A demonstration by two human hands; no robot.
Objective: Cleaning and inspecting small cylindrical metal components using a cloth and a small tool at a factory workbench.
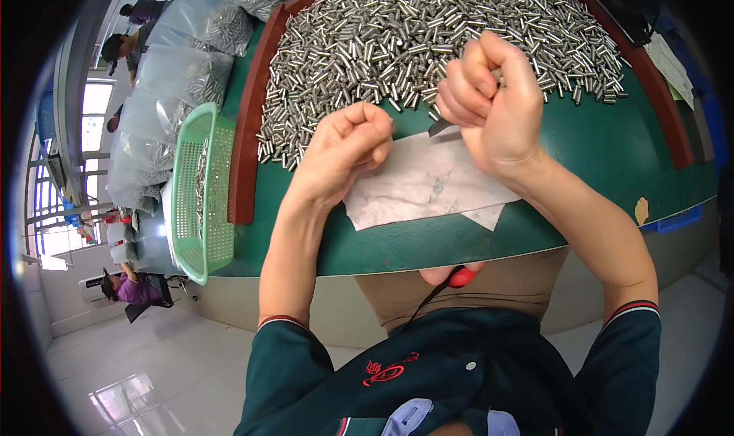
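Note:
My left hand is closed in a pinch above the left end of a whitish cloth. At its fingertips shows a small grey end, like that of a short metal pin; the rest is hidden by the fingers. My right hand is curled into a fist over the cloth's right side. From below its little finger sticks out a dark, flat blade-like tool; its other end is hidden in the fist. Just beyond both hands spreads a large heap of short, shiny metal pins on the green tabletop.
Dark red rails border the heap at left and right. A light green perforated basket with pins inside stands left of the left rail. Clear bags of pins line the far left. Several people sit or stand further left.

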